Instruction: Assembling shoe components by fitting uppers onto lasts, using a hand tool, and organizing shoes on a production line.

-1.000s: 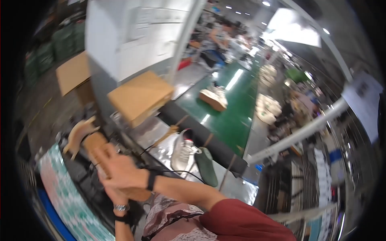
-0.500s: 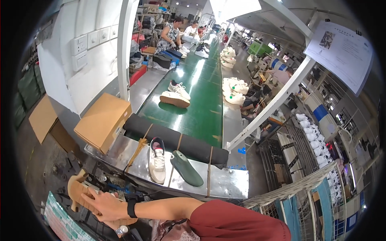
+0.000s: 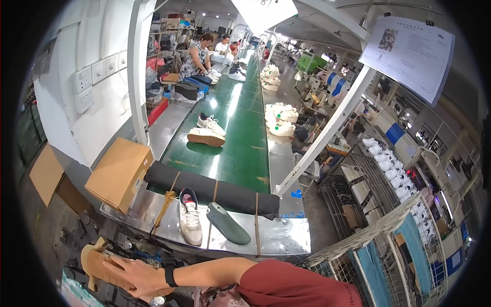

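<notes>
My right hand (image 3: 134,276), with a black band at the wrist, lies across a tan, ridged piece (image 3: 97,263) with knobbed ends, whose kind I cannot make out. Its fingers are stretched and spread over the top. A silver watch (image 3: 158,301) shows at my left wrist, low at the picture's edge; my left hand's fingers are hidden behind the right hand. On the metal bench end stand a white sneaker with laces (image 3: 191,219) and, beside it, a dark green shoe last (image 3: 228,224). Neither is touched.
A black roll (image 3: 220,193) tied with cords crosses the end of the green conveyor belt (image 3: 240,148). White shoes (image 3: 207,134) lie on the belt. A cardboard box (image 3: 118,174) sits left, wire racks (image 3: 378,245) stand right. A person (image 3: 197,56) works farther along the line.
The whole view has shifted, so the bench and belt appear farther left and the bench end slightly lower. My right hand stays on the tan piece.
</notes>
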The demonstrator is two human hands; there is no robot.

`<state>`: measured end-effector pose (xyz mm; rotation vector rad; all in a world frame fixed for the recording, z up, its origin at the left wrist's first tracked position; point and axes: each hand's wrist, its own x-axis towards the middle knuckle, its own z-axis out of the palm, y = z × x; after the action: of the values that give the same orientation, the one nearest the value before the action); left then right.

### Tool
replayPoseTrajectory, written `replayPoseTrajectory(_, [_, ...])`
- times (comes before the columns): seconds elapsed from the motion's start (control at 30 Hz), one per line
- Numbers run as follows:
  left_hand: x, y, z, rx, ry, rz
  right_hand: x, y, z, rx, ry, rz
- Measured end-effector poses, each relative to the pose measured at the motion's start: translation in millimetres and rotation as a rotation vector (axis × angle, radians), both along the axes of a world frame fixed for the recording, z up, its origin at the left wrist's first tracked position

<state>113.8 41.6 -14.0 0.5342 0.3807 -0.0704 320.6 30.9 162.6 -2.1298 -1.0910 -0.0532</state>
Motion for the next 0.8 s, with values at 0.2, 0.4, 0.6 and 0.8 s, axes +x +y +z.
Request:
replayPoseTrajectory(0.2, [-73, 39, -56, -0.035, 0.034, -0.035, -29, -18, 9, 0.058, 0.081, 0.025])
replayPoseTrajectory(0.4, [-89, 113, -110, -0.060, 0.100, -0.060, -5, -26, -59, 0.549, 1.338, -0.232])
replayPoseTrajectory(0.6, [-47, 126, 35, 0.047, 0.249, 0.063, 1, 60, -77, 0.531, 1.647, 0.061])
replayPoseTrajectory(0.8, [-63, 124, 66, 0.094, 0.360, 0.061, 11, -22, -16, 0.689, 1.334, 0.444])
